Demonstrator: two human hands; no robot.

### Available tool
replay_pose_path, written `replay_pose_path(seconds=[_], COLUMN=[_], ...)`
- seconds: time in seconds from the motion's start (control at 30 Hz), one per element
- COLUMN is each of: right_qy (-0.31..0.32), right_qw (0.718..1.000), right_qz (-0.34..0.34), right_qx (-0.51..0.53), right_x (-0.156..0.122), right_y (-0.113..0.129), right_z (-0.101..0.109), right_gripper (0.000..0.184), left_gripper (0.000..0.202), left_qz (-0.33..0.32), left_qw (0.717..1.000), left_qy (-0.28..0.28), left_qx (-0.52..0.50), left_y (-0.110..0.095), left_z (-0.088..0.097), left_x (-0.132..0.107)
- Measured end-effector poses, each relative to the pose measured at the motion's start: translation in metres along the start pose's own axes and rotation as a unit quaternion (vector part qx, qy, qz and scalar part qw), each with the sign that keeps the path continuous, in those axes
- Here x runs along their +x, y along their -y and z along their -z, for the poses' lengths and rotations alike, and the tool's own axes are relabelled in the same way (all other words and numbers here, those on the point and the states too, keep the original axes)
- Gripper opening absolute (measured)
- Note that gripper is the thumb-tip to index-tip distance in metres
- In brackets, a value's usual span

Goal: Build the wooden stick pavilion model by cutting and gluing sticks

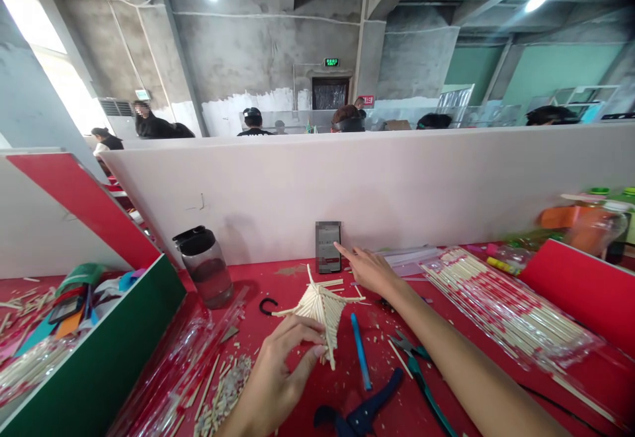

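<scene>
My left hand [280,374] pinches the lower edge of a small fan-shaped model made of glued wooden sticks [320,310], resting on the red table [292,278]. My right hand [370,270] reaches forward past the model, its index finger stretched out and touching the screen of a phone [328,246] that leans upright against the white partition [347,186]. The other fingers of that hand are loosely curled and hold nothing.
A blue pen [361,351], teal-handled pliers [421,377] and dark blue cutters [360,414] lie near me. A bundle of wooden sticks in plastic [501,305] lies to the right, and a dark water bottle [204,266] stands left. Stick offcuts [223,391] litter the front. People sit behind the partition.
</scene>
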State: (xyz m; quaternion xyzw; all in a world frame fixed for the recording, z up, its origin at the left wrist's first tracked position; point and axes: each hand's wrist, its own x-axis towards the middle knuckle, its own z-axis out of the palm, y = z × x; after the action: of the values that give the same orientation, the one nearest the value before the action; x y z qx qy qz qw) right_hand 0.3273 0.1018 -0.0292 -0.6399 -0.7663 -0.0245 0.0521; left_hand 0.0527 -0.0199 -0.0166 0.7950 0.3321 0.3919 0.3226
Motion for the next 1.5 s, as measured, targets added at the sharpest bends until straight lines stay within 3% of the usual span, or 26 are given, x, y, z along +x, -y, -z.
replay_pose_path(seconds=[0.23,0.43,0.47,0.57,0.67,0.9,1.17,1.5], right_qy=[-0.080,-0.162,-0.169,-0.215,-0.209,-0.250,-0.255,-0.299], right_qw=[0.995,0.975,0.969,0.911,0.886,0.866,0.886,0.888], right_qz=[-0.017,0.038,0.062,0.154,0.188,0.196,0.195,0.216], right_qx=[0.049,0.147,0.171,0.317,0.369,0.386,0.335,0.273], right_x=[-0.012,-0.073,-0.086,-0.118,-0.136,-0.146,-0.146,-0.146], right_y=[-0.003,0.019,0.026,0.052,0.074,0.093,0.092,0.090], right_z=[0.013,0.049,0.053,0.057,0.052,0.039,0.032,0.035], right_gripper=[0.060,0.025,0.020,0.011,0.007,0.006,0.007,0.011], left_gripper=[0.018,0.016,0.016,0.016,0.014,0.013,0.011,0.013], left_qz=[0.012,0.000,-0.005,-0.022,-0.043,-0.051,-0.043,-0.025], left_qw=[1.000,1.000,1.000,0.999,0.998,0.998,0.995,0.995], left_qy=[0.005,-0.015,-0.019,-0.028,-0.032,-0.030,-0.082,-0.096], left_qx=[0.003,0.015,0.018,0.022,0.022,0.036,0.038,0.032], left_y=[0.001,-0.004,-0.005,-0.009,-0.014,-0.019,-0.021,-0.024], left_z=[0.000,0.004,0.005,0.006,0.006,0.001,-0.008,-0.013], left_x=[0.001,0.001,0.001,0.001,0.000,-0.002,-0.001,0.000])
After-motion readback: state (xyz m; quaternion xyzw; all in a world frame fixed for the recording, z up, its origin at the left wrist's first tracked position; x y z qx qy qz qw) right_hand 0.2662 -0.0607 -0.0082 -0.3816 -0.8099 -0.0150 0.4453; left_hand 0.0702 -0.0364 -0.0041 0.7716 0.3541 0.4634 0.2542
